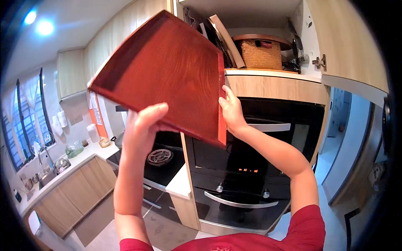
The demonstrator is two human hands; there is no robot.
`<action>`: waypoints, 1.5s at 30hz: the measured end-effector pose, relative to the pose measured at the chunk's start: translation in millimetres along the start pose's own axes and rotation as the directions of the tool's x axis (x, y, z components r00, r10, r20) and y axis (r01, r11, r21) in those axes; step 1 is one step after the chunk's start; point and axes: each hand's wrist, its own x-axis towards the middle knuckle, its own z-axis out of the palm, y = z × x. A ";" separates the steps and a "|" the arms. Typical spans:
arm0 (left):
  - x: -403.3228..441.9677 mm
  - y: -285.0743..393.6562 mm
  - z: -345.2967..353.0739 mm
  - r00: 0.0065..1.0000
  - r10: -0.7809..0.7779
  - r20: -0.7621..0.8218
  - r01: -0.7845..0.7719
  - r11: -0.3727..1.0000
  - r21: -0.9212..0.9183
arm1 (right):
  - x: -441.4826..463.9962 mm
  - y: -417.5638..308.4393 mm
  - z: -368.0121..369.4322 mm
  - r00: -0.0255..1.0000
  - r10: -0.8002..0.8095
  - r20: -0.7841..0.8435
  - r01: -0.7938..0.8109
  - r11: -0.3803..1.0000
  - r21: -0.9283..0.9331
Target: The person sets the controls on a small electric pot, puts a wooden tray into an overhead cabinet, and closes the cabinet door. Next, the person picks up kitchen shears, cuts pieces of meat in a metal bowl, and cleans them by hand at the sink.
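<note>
Left hand point(144, 122) grips red wooden tray point(176, 71) by lower edge, right hand point(233, 112) by right edge; even pressure should steady it.

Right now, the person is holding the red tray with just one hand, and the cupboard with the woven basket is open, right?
Not just one hand: the head view shows the left hand and right hand both holding the red tray. The cupboard with the woven basket is indeed open.
</note>
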 end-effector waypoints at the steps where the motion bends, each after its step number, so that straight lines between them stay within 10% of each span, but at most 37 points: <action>1: 8.8 4.5 2.0 1.000 -0.010 -0.007 0.010 0.997 0.073 | 2.6 2.3 1.6 1.000 0.001 0.015 -0.001 1.000 0.002; 4: 35.1 20.2 16.5 0.991 0.119 -0.056 -0.102 0.964 0.246 | 15.9 1.5 14.2 0.999 0.042 0.005 -0.041 0.936 0.350; 13: 99.6 47.0 51.2 0.972 0.202 0.120 -0.235 0.846 0.478 | 29.7 -44.4 22.2 0.934 0.349 0.080 -0.323 0.722 0.612; 19: 97.8 -20.4 65.4 0.806 0.526 0.273 -0.587 0.644 0.491 | 42.4 -31.8 23.7 0.972 0.156 0.173 -0.233 0.600 0.766; 25: 105.2 -21.9 58.5 0.748 0.645 0.157 -0.651 0.667 0.361 | 62.4 -25.1 12.4 0.918 0.191 0.348 -0.346 0.815 0.465; 29: 119.9 -15.4 45.8 0.724 0.683 0.103 -0.675 0.669 0.310 | 89.5 -60.1 -3.6 0.869 0.360 0.339 -0.258 0.915 -0.311; 31: 123.4 -10.3 39.2 0.742 0.664 0.098 -0.658 0.691 0.300 | 123.6 -55.3 -21.7 0.964 -0.005 0.267 0.149 0.838 -0.524; 33: 128.1 -7.1 33.6 0.752 0.652 0.094 -0.652 0.715 0.252 | 190.2 -21.6 -49.4 0.757 -0.568 0.322 0.563 0.319 -0.762; 38: 140.1 2.0 29.0 0.784 0.616 0.081 -0.612 0.743 0.272 | 239.4 -37.2 -41.8 0.982 -0.190 0.002 0.051 0.252 -0.966; 45: 156.4 16.6 38.7 0.804 0.581 0.126 -0.593 0.766 0.248 | 303.6 0.9 -45.7 0.997 -0.073 -0.011 0.008 0.256 -0.967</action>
